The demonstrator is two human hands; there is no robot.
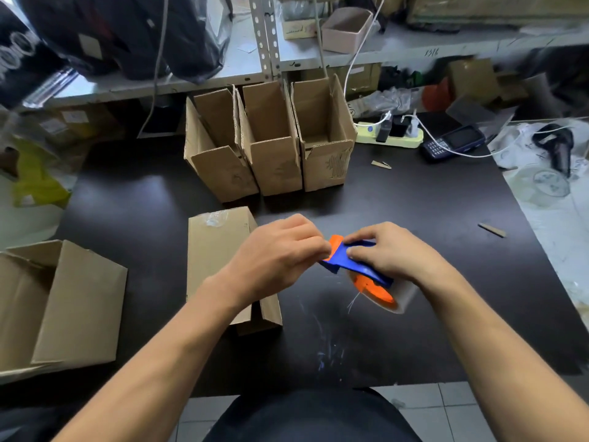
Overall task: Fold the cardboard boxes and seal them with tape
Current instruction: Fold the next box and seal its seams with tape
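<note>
- Both hands meet at centre frame over the black table (414,202), working a blue-and-orange tape dispenser (360,269).
- Right hand (390,250) grips the dispenser's blue handle from above, fingers curled round it; clear tape roll (403,296) hangs below the wrist, tilted toward lower right.
- Left hand (280,253) has its fingertips pinched together at the dispenser's orange front end; what exactly sits between them is too small to tell, maybe the tape end.
- Folded box (216,250) lies on its side just left of the hands, partly hidden under the left forearm; crinkled clear tape shows on its far end, near flaps at the lower end still open.
- Three upright boxes (271,145) stand side by side in upper centre, tops open, flaps up, touching each other.
- Larger open carton (63,304) lies at the lower left edge of the frame, on the table corner.
- Power strip (389,135) with white cables plugged in, upper right; dark handheld scanner device (452,141) just beside it.
- Small cardboard scraps (492,230) lie on the table at right.
- Metal shelf (414,46) runs along the top, cluttered with bags and small boxes.
</note>
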